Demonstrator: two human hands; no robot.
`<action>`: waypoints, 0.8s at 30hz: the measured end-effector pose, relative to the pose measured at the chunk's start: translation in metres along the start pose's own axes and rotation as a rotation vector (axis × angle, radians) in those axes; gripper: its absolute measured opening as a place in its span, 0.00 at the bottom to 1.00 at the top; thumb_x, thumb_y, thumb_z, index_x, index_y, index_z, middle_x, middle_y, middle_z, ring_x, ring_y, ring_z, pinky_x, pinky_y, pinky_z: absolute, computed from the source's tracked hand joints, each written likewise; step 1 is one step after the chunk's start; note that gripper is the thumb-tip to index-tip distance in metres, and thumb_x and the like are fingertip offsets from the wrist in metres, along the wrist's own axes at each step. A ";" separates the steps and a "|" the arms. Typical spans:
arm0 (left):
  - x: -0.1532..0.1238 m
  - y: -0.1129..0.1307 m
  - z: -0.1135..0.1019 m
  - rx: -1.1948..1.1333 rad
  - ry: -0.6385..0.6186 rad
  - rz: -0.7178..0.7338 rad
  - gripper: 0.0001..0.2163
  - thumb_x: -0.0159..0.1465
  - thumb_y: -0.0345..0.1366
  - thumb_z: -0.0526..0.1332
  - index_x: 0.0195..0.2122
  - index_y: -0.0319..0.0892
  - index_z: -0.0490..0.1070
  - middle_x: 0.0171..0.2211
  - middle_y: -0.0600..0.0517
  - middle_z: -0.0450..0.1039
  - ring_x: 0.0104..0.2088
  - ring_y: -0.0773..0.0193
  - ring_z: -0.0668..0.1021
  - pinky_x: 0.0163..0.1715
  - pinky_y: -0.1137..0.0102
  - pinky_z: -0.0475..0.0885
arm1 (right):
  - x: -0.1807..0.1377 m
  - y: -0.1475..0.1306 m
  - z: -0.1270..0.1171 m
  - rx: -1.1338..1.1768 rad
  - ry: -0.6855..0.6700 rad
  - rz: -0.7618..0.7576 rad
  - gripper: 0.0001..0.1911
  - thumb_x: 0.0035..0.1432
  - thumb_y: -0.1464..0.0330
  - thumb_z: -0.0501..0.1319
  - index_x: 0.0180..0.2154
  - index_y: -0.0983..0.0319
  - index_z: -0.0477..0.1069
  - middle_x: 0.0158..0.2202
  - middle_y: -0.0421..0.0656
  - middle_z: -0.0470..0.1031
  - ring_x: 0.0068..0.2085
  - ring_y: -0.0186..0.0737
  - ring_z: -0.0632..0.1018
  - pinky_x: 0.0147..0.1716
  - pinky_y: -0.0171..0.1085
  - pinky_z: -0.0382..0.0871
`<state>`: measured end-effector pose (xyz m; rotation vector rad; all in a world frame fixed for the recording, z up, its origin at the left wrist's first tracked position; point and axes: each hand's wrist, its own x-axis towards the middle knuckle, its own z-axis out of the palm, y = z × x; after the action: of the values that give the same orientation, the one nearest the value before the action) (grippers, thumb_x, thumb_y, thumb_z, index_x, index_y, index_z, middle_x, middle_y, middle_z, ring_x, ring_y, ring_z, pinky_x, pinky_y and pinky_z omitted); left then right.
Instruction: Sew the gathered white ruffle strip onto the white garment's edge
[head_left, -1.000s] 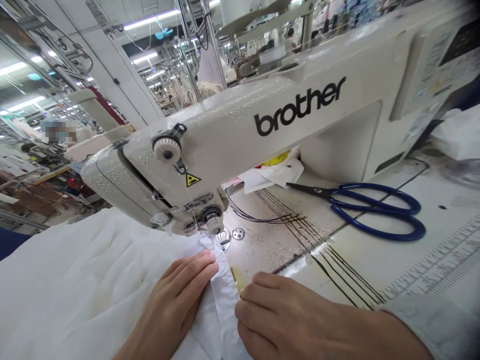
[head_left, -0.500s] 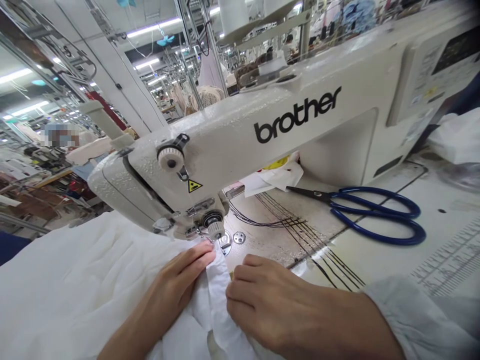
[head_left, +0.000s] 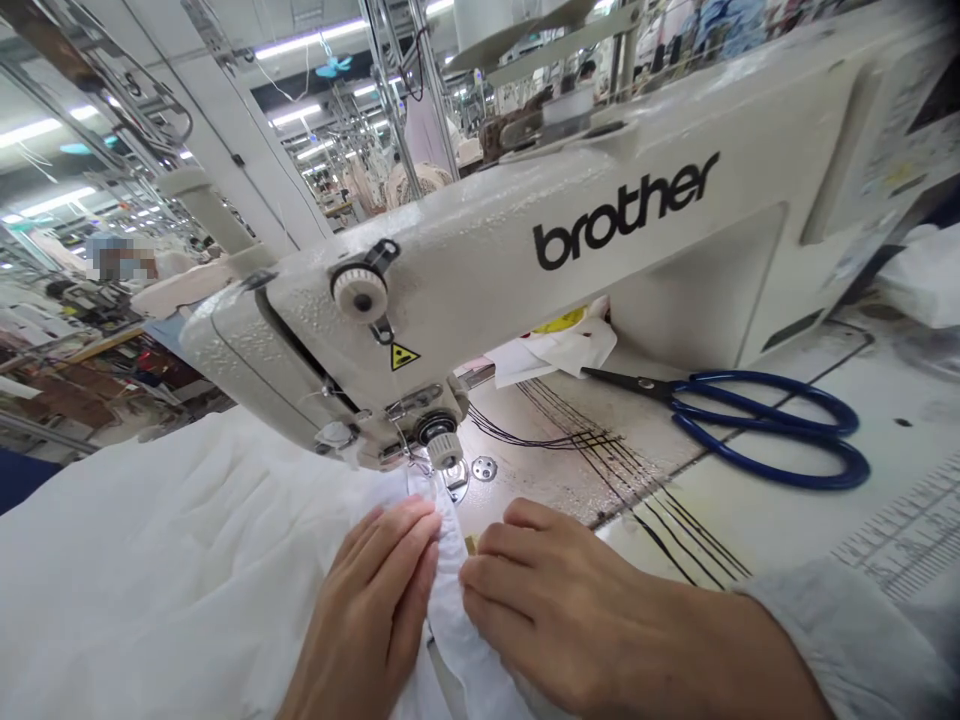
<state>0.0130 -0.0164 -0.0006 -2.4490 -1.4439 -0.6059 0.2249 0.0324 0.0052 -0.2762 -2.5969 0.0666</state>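
Observation:
A large white fabric (head_left: 150, 570) spreads over the left of the table and runs under the presser foot (head_left: 442, 455) of a Brother industrial sewing machine (head_left: 517, 270). My left hand (head_left: 371, 600) presses its fingers against a raised fold of the fabric (head_left: 457, 640), just below the presser foot. My right hand (head_left: 540, 585) holds the other side of that fold. A small yellow strip (head_left: 471, 544) shows at my right fingertips, mostly hidden. The needle is hard to make out among the fabric.
Blue-handled scissors (head_left: 765, 430) lie on the white table (head_left: 795, 520) to the right, beside a printed ruler scale (head_left: 915, 535). Black lines cross the tabletop. A white cloth pile (head_left: 922, 275) sits far right. A co-worker (head_left: 120, 262) sits at the far left.
My right hand has moved up and in against the fold, now covering most of the yellow strip. The fabric is more gathered between my hands, and the view has shifted slightly.

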 end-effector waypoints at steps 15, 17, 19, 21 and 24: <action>0.012 -0.001 -0.009 0.139 -0.155 0.071 0.16 0.67 0.28 0.51 0.54 0.44 0.66 0.51 0.47 0.73 0.50 0.60 0.76 0.43 0.64 0.71 | 0.001 -0.002 0.000 -0.034 0.006 -0.011 0.09 0.61 0.78 0.58 0.28 0.65 0.69 0.29 0.41 0.71 0.31 0.39 0.67 0.31 0.39 0.61; 0.011 0.001 -0.008 0.138 -0.175 0.060 0.16 0.67 0.28 0.50 0.55 0.45 0.65 0.52 0.46 0.72 0.51 0.59 0.76 0.43 0.63 0.73 | 0.000 -0.003 0.000 -0.027 0.008 -0.017 0.09 0.61 0.78 0.58 0.28 0.65 0.70 0.29 0.41 0.71 0.31 0.39 0.67 0.32 0.39 0.61; 0.006 0.002 -0.007 0.117 -0.129 0.032 0.15 0.66 0.29 0.52 0.54 0.46 0.66 0.53 0.46 0.72 0.52 0.57 0.76 0.47 0.60 0.73 | 0.000 -0.002 -0.002 -0.019 0.000 -0.010 0.09 0.61 0.78 0.58 0.28 0.65 0.70 0.29 0.42 0.72 0.31 0.39 0.68 0.33 0.39 0.62; 0.001 0.000 -0.006 0.050 -0.068 -0.069 0.13 0.67 0.32 0.53 0.52 0.46 0.66 0.52 0.47 0.73 0.51 0.58 0.76 0.48 0.62 0.74 | 0.001 -0.002 -0.005 -0.014 -0.024 0.000 0.08 0.61 0.78 0.59 0.28 0.66 0.70 0.29 0.42 0.72 0.31 0.39 0.68 0.33 0.39 0.62; 0.003 -0.010 -0.010 -0.077 -0.048 -0.223 0.10 0.67 0.35 0.54 0.49 0.46 0.68 0.47 0.50 0.76 0.46 0.63 0.79 0.43 0.71 0.76 | 0.002 -0.002 -0.007 -0.002 -0.070 -0.009 0.09 0.61 0.78 0.59 0.28 0.65 0.70 0.29 0.41 0.72 0.30 0.38 0.67 0.32 0.39 0.62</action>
<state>0.0038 -0.0131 0.0094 -2.3923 -1.7604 -0.6625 0.2262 0.0307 0.0126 -0.2676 -2.6677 0.0717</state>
